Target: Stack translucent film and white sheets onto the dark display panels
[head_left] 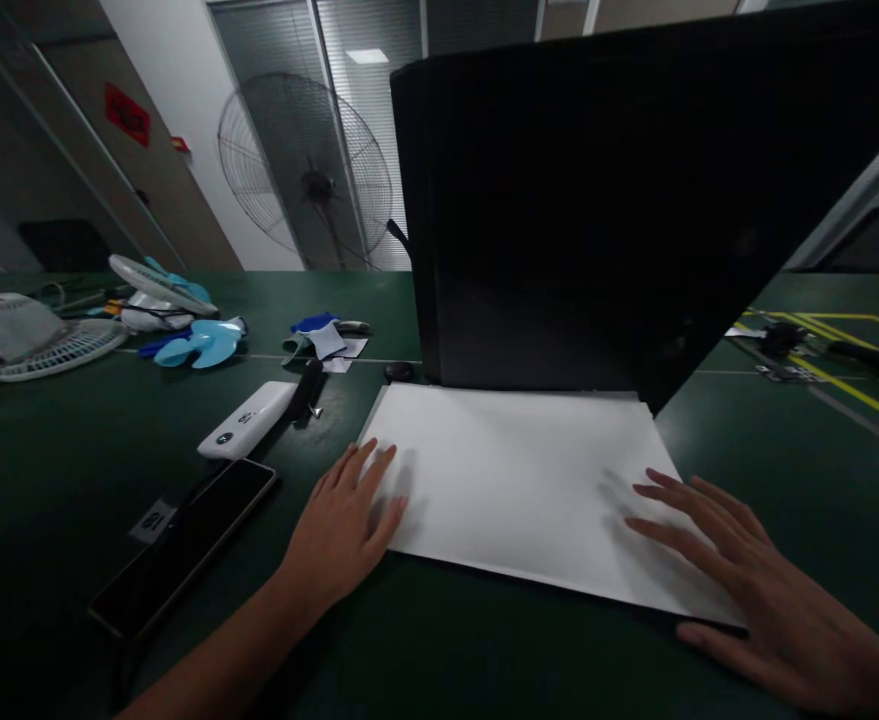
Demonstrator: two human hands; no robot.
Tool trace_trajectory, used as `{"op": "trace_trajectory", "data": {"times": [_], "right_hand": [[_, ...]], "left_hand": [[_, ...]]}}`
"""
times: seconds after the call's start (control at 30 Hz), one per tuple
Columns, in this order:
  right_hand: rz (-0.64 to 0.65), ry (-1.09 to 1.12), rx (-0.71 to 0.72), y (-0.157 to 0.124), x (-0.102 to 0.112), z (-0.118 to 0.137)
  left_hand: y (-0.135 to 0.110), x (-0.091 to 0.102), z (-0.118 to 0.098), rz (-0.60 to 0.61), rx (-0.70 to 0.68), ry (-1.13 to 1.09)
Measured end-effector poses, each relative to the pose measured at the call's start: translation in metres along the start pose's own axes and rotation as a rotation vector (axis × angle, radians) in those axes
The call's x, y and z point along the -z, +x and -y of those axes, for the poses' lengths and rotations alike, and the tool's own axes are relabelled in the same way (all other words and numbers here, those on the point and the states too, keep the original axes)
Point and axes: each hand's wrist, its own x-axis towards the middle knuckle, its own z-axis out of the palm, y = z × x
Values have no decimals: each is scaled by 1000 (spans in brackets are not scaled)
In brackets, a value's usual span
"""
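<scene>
A white rectangular sheet or thin board point(514, 470) lies flat in front of me, its far edge against a large black box-like panel point(559, 220) that stands upright. At its left edge is my left hand point(349, 520), fingers spread, fingertips over the white surface. My right hand point(746, 570) is at the near right corner, fingers apart and reaching over the edge, the thumb beside the near edge. Neither hand grips anything that I can see. Whether the fingertips press on the white surface or hover just above it, I cannot tell.
On the green table point(484, 640), a black phone point(191, 540) and a white power bank-like device point(248, 420) lie left of my left hand. Light-blue fan blades point(203, 343) and white fan parts point(56, 350) sit further left. Behind stands a large fan point(308, 170). Yellow tape lines point(851, 385) run at right.
</scene>
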Motion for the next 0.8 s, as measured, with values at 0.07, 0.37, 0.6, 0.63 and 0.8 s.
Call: {"op": "trace_trajectory", "data": {"times": [0.07,0.37,0.6,0.63,0.8], "right_hand": [[8,37,62,9,3,-3],[99,27,82,-6,-2,-7],[120,2,35,-7,-2,1],[93,-12,48,-7,-2,3],[-1,-50,77,-20,-2,6]], "left_hand": [[4,-3,2,-14,-23,-13],[4,6,9,-96,-95,-65],[2,16,6,-208,-115,-140],[1,17,5,-230,-127,-162],[0,23,0,-295,-162,-261]]}}
